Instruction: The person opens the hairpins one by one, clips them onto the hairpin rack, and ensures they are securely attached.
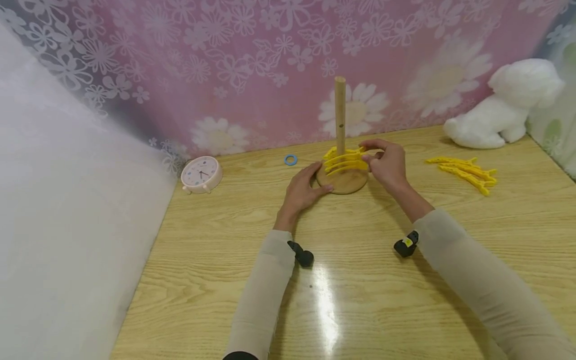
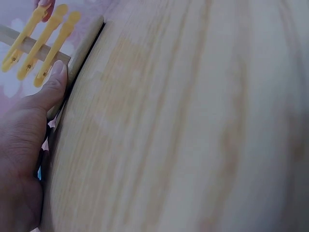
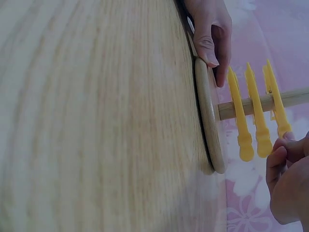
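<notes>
Right wrist view: 3 yellow clips across the wooden post, spaced along it. Call them inner clip (image 3: pixel 240 121), middle clip (image 3: pixel 258 111) and outer clip (image 3: pixel 276 99), counting out from the wooden base (image 1: pixel 343 186). Outer clip's near end is pinched by the right hand (image 1: pixel 388 164), thumb against fingers; that grip is grasping. Can't tell whether it's fully seated on the wooden post (image 1: pixel 340 110).

Left hand (image 1: pixel 300 191) at 9 o'clock on the wooden base, thumb and fingers wrapped on the rim; grip is holding it.

Tips, my read: brace the base hard so sideways force at the post doesn't tip it. Pinch right at the tail end for leverage, hold the clip square to the post and level with its neighbours, and don't knock the middle clip. Ease off only once it bites.

Outward from the base, head view: blue ring (image 1: pixel 286 161) between 9 and 10 o'clock, loose yellow clips (image 1: pixel 463 175) at 3 (overlapping, count unclear), pink clock (image 1: pixel 201 174) at 9, white plush toy (image 1: pixel 504 112) between 2 and 3. All on the counter (image 1: pixel 202 280).
</notes>
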Demonstrator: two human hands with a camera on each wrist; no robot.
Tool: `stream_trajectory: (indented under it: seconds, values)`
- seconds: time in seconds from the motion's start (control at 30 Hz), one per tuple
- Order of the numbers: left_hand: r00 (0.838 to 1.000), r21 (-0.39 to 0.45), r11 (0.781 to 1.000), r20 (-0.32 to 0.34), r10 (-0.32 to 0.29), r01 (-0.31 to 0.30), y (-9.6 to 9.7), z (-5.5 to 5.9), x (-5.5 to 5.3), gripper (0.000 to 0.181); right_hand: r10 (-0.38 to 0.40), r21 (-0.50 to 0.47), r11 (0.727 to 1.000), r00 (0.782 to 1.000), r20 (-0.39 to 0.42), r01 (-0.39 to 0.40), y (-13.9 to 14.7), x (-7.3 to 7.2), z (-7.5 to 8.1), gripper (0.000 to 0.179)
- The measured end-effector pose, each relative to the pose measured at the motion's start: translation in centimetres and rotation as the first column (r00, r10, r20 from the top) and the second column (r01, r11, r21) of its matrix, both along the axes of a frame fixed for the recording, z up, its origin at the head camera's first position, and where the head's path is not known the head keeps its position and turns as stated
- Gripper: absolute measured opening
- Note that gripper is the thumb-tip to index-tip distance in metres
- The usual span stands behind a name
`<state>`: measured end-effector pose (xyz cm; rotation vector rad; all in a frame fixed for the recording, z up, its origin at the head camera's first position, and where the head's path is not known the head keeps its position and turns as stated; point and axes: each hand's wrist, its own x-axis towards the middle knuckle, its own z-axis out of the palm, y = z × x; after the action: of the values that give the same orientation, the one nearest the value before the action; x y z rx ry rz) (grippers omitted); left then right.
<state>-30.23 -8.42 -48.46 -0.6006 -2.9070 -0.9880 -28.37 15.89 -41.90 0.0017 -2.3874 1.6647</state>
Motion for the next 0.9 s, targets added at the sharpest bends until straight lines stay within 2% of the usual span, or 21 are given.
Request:
stream_trajectory:
  seconds: [0.27,0.6,0.73,0.9]
  values:
    - [1.000,-0.009,1.000,0.006,-0.001,0.001,0.1,0.2,0.1,0.083,0.076,-0.108,0.991,0.997,0.008,-0.075,0.1,0.6,-0.3,0.030]
    - [1.000,-0.006,1.000,0.011,0.007,-0.007,0.1,0.2,0.0,0.083,0.072,-0.284,0.957,0.997,0.015,-0.064,0.3,0.8,-0.7,0.031]
    - [1.000,-0.007,1.000,0.016,0.003,-0.003,0.1,0.2,0.1,0.083,0.076,-0.355,0.933,0.997,0.020,-0.064,0.8,1.0,-0.8,0.032]
    - [1.000,-0.005,1.000,0.014,0.002,-0.002,0.0,0.1,0.0,0.084,0.084,-0.394,0.917,0.995,0.045,-0.059,1.7,1.4,-1.0,0.034]
